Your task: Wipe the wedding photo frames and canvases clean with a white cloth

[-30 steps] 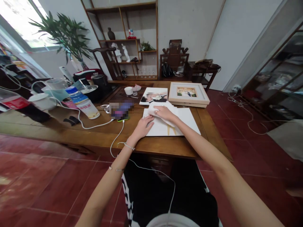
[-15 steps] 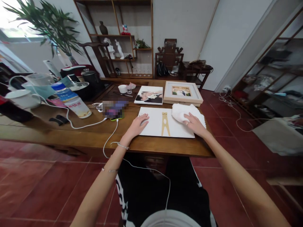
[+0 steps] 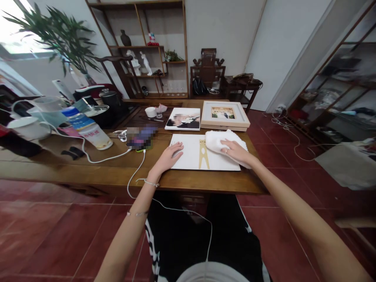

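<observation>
A white board [image 3: 188, 158] with a gold figure [image 3: 203, 154] on it, long-legged and small-eared, lies flat at the table's front edge. My left hand [image 3: 170, 154] rests on the board's left side, fingers stretched out and holding nothing. On the right half, a fluffy white cloth [image 3: 214, 140] sits under my right hand [image 3: 235, 150], whose fingers press into it and grip it. The cloth covers the board's upper right part and touches the top of the gold figure. A ring shows on a right finger.
Behind the board lie a photo panel [image 3: 183, 118] and a light wooden picture frame [image 3: 226, 114]. To the left are a phone [image 3: 141, 138] on a white cable [image 3: 133, 176], a tilted plastic bottle [image 3: 89, 129], a small white cup [image 3: 150, 112] and a white pot [image 3: 28, 126].
My right hand has slid the white cloth leftward over the board, up to the gold figure. The left hand stays in place on the board. The view has shifted slightly.
</observation>
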Demonstrator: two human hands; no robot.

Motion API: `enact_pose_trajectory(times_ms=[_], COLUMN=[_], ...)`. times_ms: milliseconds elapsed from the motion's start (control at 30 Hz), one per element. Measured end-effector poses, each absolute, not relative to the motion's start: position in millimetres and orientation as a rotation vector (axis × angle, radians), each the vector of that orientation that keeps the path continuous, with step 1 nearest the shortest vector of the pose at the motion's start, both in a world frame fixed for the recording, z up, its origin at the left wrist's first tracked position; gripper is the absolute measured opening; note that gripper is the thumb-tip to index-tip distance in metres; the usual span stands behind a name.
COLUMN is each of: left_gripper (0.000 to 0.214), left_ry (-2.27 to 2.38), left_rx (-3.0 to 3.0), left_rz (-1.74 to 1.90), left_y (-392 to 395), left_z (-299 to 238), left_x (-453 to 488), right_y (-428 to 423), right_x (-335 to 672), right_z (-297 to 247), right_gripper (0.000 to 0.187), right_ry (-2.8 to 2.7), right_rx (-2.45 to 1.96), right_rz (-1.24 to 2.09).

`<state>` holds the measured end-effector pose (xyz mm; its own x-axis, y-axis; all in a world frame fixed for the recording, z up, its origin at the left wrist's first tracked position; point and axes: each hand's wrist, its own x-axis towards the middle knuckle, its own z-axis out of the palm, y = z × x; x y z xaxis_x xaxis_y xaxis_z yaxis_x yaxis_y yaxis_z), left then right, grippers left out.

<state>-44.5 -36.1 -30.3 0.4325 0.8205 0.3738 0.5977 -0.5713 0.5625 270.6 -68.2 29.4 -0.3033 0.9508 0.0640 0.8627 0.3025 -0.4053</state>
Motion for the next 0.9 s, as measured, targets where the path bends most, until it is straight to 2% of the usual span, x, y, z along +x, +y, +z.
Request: enact_pose_trajectory(times_ms=[100, 200, 533, 733, 900], left_gripper=[0.033, 0.033, 0.034, 0.032, 0.033], left_ry=[1.236, 1.259, 1.255, 1.239, 1.214], left_rx=[2.336, 2.317, 2.287, 2.297, 2.317], left_rz=[0.898, 0.902, 0.881, 0.876, 0.897], left_y=[-37.1, -38.6, -39.6, -39.1, -36.6], left_z=[-29.0, -27.6, -26.6, -27.0, -28.5], left_x=[-43.4, -41.9, -40.6, -42.4, -43.8], right_y=[-33.7, -36.2, -164.8, -95.1, -27.0], right_x=[264.2, 258.4, 262.9, 271.6, 247.6], right_z=[22.9, 17.8, 37.6, 30.5, 24.6], right_gripper=[0.048, 0.047, 0.019, 0.036, 0.037], right_ry=[-2.2, -2.188, -2.426, -2.186, -2.023], right_rx=[-1.678, -1.682, -1.517, -1.658, -1.66], right_rz=[0.386, 0.371, 0.543, 0.6, 0.523])
